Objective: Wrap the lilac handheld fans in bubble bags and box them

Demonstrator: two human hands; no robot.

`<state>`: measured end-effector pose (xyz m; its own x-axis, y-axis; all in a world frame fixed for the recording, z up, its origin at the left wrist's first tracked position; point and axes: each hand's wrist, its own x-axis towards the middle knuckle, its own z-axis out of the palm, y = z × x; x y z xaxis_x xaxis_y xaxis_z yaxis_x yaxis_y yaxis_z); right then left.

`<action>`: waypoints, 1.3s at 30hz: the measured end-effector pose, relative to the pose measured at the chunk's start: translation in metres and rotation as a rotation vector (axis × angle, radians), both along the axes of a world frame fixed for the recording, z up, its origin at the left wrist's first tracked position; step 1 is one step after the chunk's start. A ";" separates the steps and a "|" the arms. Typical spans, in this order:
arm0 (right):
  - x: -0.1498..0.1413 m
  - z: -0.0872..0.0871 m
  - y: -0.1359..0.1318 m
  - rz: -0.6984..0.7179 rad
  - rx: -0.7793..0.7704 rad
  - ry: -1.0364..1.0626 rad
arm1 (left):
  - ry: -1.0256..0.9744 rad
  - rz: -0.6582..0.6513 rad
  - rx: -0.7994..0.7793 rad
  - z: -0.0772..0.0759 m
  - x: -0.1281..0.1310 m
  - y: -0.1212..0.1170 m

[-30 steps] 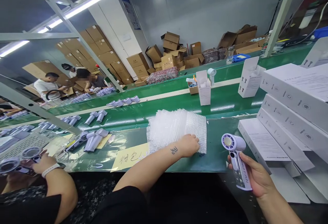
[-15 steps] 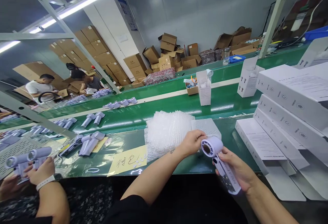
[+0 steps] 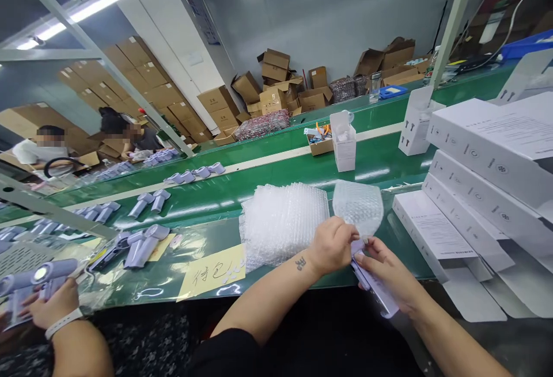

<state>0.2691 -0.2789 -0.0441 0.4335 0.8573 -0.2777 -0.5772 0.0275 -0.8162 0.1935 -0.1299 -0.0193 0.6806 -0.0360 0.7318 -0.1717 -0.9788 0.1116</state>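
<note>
My right hand [image 3: 391, 273] grips the handle of a lilac hand-held fan [image 3: 375, 288], whose round head is tucked inside a clear bubble-wrap bag [image 3: 358, 205]. My left hand [image 3: 332, 244] pinches the mouth of that bag, holding it over the fan's head. Both hands meet just above the near edge of the green bench [image 3: 276, 273]. To the left of my hands lies a stack of bubble-wrap bags [image 3: 280, 216].
White flat cartons [image 3: 484, 158] are stacked at the right, upright open white boxes [image 3: 344, 141] stand on the conveyor, and loose fans [image 3: 142, 244] plus a yellow paper label [image 3: 211, 270] lie at the left. A co-worker's hand [image 3: 49, 305] holds fans at lower left.
My left hand lifted one bag off the stack and my right hand brought the fan in from the right; the fan's head has gone into the bag.
</note>
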 end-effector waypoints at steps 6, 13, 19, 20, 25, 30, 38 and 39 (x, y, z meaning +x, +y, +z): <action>0.002 0.006 -0.011 -0.066 -0.011 0.077 | 0.173 -0.091 0.373 -0.002 -0.019 0.025; 0.001 0.007 -0.008 -0.094 -0.059 -0.025 | 0.272 -0.030 0.323 -0.004 -0.024 0.015; 0.006 0.001 -0.006 -0.085 -0.055 0.032 | 0.339 -0.169 0.291 -0.009 -0.025 0.008; 0.006 0.001 -0.006 -0.099 -0.047 0.043 | 0.330 -0.107 0.272 -0.013 -0.024 0.010; 0.005 0.002 -0.006 -0.170 -0.070 0.076 | 0.232 0.313 0.096 -0.028 -0.016 0.001; 0.010 0.003 -0.004 -0.201 0.005 0.128 | 0.246 -0.050 0.191 -0.035 -0.015 -0.030; 0.021 0.003 0.002 -0.279 -0.154 0.359 | 0.387 -0.044 -0.490 -0.030 -0.001 -0.022; 0.025 0.006 0.004 -0.272 -0.148 0.342 | 0.391 -0.031 -0.619 -0.025 0.003 -0.023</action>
